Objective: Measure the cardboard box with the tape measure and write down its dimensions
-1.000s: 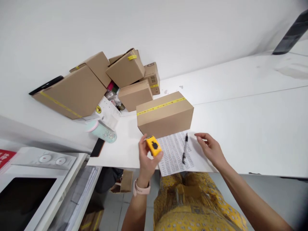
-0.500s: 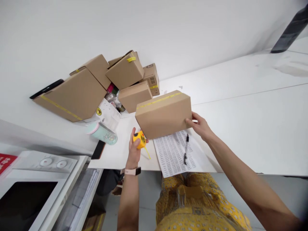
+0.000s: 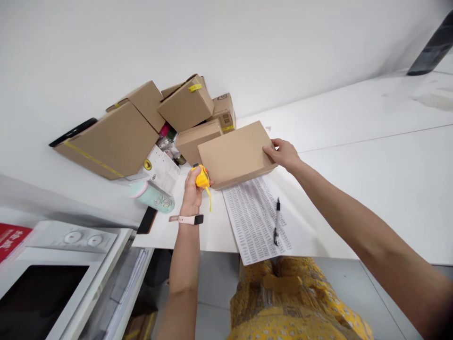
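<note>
My left hand (image 3: 193, 189) is closed around a yellow tape measure (image 3: 203, 177), with a short end of its yellow blade hanging down. Its fingers are beside the left lower corner of a brown cardboard box (image 3: 235, 153). My right hand (image 3: 283, 153) grips that box at its right end, thumb on the near face and fingers behind. The box is tilted, its broad plain face turned toward me. Below it a printed sheet of paper (image 3: 247, 222) covered in rows of text lies on the white table (image 3: 339, 203). A black and clear pen (image 3: 277, 222) rests on the sheet.
Several cardboard boxes (image 3: 116, 137) are piled against the wall at the back left. In front of them are a mint tumbler (image 3: 157, 197) and a dark flat object (image 3: 146, 221). A white microwave (image 3: 88, 255) stands at lower left. Something dark (image 3: 430, 52) stands at far right.
The box has tipped so its yellow-taped side is out of sight and its broad face shows. Both hands have moved up and away from me, the left still holding the tape measure.
</note>
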`<state>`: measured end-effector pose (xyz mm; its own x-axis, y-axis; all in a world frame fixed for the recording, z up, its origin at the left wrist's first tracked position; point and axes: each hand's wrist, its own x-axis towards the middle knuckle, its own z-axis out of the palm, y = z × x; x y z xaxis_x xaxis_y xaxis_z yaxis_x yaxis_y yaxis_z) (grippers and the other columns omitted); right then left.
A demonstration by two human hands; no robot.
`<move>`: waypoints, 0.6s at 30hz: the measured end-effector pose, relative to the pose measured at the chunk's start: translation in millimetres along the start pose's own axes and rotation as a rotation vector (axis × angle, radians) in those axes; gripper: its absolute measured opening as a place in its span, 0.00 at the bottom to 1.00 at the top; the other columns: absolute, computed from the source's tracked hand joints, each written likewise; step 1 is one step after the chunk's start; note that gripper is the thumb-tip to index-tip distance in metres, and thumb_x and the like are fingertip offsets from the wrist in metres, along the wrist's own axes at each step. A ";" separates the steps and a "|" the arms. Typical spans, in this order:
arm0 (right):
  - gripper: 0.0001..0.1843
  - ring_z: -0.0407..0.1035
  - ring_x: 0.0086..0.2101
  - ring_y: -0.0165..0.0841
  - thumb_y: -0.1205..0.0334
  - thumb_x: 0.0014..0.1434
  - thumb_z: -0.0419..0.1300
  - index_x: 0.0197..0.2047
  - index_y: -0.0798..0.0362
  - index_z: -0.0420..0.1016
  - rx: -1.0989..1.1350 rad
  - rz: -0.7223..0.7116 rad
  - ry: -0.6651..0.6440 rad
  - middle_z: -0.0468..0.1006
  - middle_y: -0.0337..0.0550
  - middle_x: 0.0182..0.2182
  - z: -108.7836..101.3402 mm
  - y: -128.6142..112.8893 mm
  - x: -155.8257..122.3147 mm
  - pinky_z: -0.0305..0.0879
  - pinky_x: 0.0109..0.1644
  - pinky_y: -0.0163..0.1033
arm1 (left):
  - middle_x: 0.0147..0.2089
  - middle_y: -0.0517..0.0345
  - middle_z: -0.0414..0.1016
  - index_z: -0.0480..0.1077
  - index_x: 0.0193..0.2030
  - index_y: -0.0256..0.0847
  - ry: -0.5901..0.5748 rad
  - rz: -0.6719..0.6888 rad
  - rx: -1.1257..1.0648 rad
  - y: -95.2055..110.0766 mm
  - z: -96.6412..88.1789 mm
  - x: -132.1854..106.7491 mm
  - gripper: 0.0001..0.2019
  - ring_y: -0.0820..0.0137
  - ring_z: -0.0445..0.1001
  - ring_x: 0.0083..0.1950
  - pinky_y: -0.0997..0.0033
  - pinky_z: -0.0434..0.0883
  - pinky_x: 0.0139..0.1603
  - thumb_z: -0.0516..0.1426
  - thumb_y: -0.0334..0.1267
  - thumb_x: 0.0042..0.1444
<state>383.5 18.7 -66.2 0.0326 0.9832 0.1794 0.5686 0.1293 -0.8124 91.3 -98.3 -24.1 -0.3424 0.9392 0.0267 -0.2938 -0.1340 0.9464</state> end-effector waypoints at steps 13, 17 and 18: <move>0.12 0.70 0.44 0.42 0.52 0.66 0.57 0.47 0.50 0.73 0.017 -0.118 0.214 0.78 0.52 0.48 -3.6 -3.3 -27.9 0.64 0.51 0.47 | 0.45 0.56 0.73 0.67 0.52 0.43 0.122 0.159 0.253 -1.5 9.7 12.0 0.31 0.66 0.76 0.45 0.65 0.77 0.46 0.72 0.45 0.42; 0.19 0.65 0.24 0.37 0.45 0.63 0.59 0.27 0.47 0.63 -0.217 0.034 -0.074 0.73 0.41 0.22 -2.2 26.3 -101.4 0.56 0.32 0.43 | 0.54 0.47 0.73 0.63 0.63 0.43 0.081 0.359 0.713 3.4 28.2 18.8 0.39 0.55 0.75 0.54 0.53 0.70 0.60 0.72 0.41 0.44; 0.20 0.64 0.23 0.37 0.43 0.62 0.59 0.26 0.47 0.63 -0.302 0.042 -0.175 0.71 0.41 0.20 2.0 35.7 -118.9 0.53 0.30 0.42 | 0.56 0.45 0.73 0.64 0.63 0.42 0.046 0.397 0.832 3.0 34.0 21.9 0.39 0.52 0.74 0.57 0.49 0.67 0.63 0.72 0.41 0.44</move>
<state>398.3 -93.3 -117.6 -0.0653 0.9974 0.0295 0.7882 0.0697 -0.6114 113.2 -67.5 -9.8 -0.3212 0.8569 0.4032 0.5829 -0.1566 0.7973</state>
